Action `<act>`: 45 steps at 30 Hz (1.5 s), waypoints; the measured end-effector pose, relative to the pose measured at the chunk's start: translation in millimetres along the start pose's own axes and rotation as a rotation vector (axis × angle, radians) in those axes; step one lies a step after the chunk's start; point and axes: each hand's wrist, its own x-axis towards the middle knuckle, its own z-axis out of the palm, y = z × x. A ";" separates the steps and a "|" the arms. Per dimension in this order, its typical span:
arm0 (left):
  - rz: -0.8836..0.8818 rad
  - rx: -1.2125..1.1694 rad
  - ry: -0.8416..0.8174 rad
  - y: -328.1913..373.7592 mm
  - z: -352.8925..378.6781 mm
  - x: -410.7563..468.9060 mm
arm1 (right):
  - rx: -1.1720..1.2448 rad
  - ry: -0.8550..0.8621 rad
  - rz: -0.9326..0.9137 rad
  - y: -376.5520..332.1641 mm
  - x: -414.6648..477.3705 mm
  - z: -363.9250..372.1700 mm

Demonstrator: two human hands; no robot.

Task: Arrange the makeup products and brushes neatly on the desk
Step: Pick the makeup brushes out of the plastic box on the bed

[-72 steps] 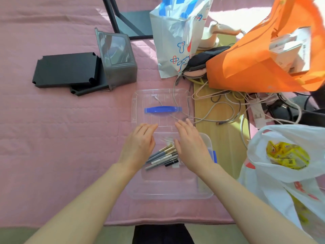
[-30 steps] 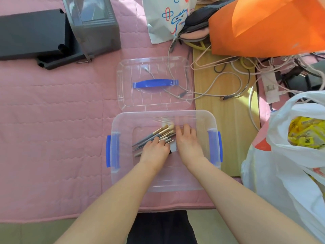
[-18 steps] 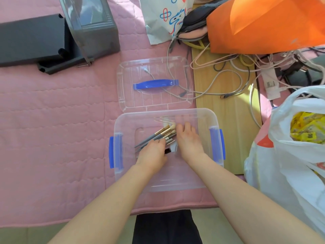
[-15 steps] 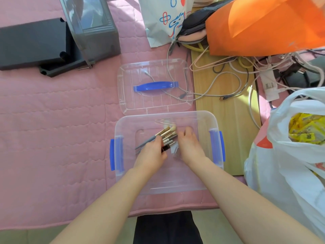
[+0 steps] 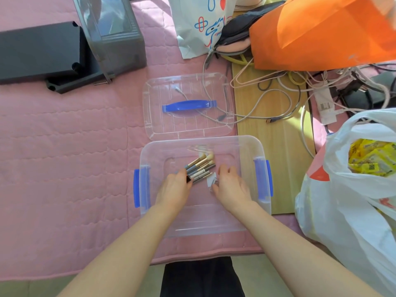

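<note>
A clear plastic box [image 5: 246, 146] with blue side clips stands on the pink mat in front of me. Inside it, my left hand [image 5: 174, 189] grips a bundle of several makeup brushes [image 5: 200, 166] by their handles, their pale bristle heads pointing up and to the right. A small black item shows at my left thumb. My right hand [image 5: 230, 185] is beside the bundle, fingers curled over a small clear or white item [image 5: 211, 181] on the box floor; whether it grips that item is hidden.
The box's clear lid [image 5: 188, 106] with a blue handle lies just beyond. A grey organiser [image 5: 113, 33] and black trays [image 5: 38, 52] stand at the far left. Cables [image 5: 278, 97], an orange bag [image 5: 321, 33] and a white plastic bag [image 5: 353, 189] crowd the right.
My left hand has closed round the brush bundle and gathered it. My right hand has drawn off the brushes to the right, over the small clear item.
</note>
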 end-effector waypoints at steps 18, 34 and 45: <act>-0.002 0.312 -0.032 -2.3 8.5 21.8 | -0.031 -0.179 -0.057 0.3 17.4 12.6; 0.049 0.335 -0.033 2.7 17.3 23.0 | -0.090 -0.012 -0.405 -9.0 26.6 14.6; -0.029 0.223 -0.066 1.3 9.8 19.9 | -0.318 0.003 -0.433 -14.2 26.8 8.7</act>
